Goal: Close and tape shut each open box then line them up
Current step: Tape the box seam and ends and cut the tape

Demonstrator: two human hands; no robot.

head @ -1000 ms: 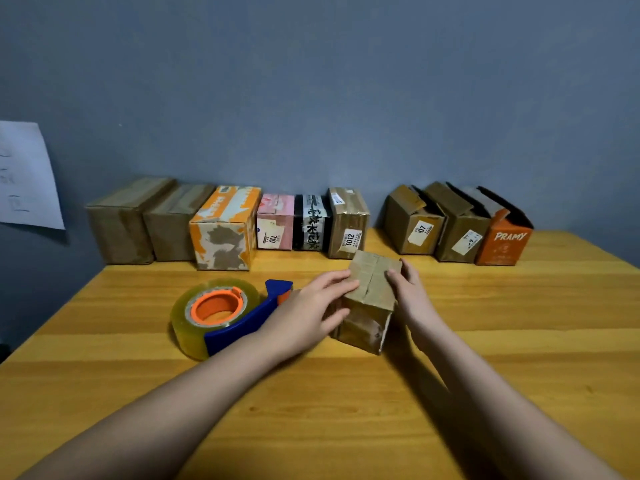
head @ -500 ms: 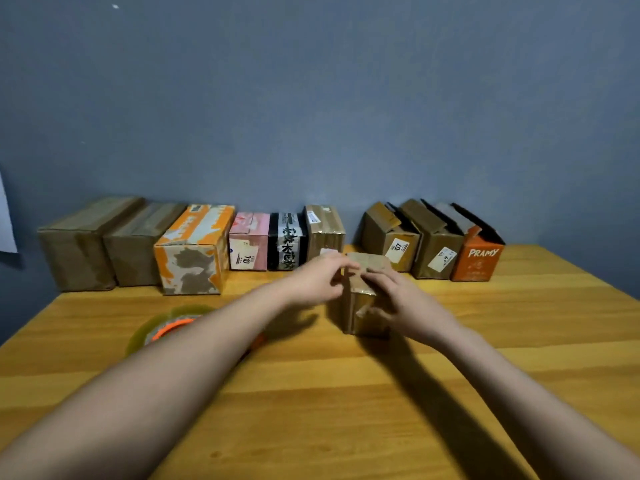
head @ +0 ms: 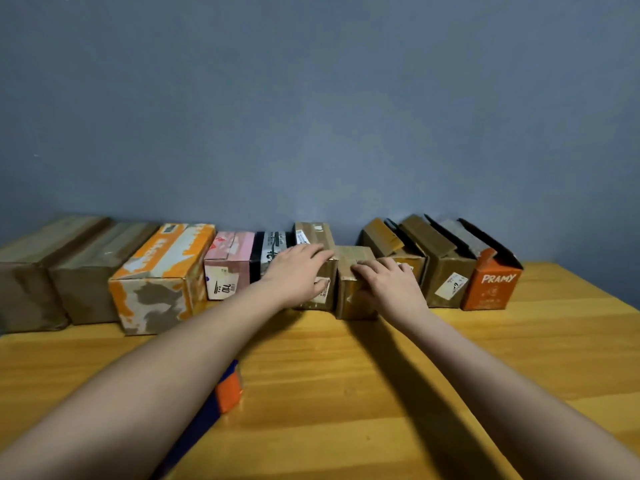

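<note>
Head view: a row of boxes stands along the back of the wooden bench [head: 450, 393] against the blue wall. The small taped box [head: 351, 271] sits closed in the gap between the brown labelled box [head: 313, 233] on its left and three open boxes on the right: two brown ones [head: 391, 244] [head: 446, 271] and the orange PRAMY box [head: 491, 285], flaps up; their insides are not visible. The small taped box runs its long axis front to back, short end facing the camera, and stands slightly forward of its left neighbour. The left hand [head: 298, 275] lies with straight fingers over the brown labelled box, its grip released. The right hand [head: 388, 282] rests on the small box's top, fingers curled over its front edge, grasping it. An orange and blue tape dispenser [head: 228, 389] peeks from under the left forearm.
</note>
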